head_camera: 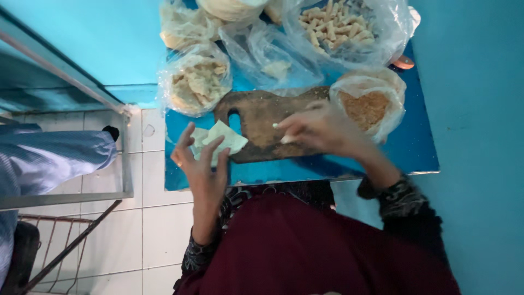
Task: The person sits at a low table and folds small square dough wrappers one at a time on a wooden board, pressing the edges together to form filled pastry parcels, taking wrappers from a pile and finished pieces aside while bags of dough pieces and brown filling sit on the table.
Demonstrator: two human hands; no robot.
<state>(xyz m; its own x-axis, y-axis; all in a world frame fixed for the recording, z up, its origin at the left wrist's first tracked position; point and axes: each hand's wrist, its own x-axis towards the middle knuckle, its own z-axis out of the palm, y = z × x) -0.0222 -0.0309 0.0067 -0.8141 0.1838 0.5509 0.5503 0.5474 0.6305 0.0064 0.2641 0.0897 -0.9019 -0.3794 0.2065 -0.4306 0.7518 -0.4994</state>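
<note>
Pastry wrappers (221, 141) rest on your spread left hand (199, 164) at the wooden board's (262, 123) edge; your right hand (319, 130) pinches a small white piece (285, 139). Keep the sheet flat; place it centrally.

Two hands work at centre frame, the left hand (201, 164) and the right hand (322, 130). One wooden cutting board (259, 117) lies under them. One pale dough sheet (221, 139) sits at its left edge. At least five clear plastic bags (196, 82) of food crowd the upper frame.
</note>
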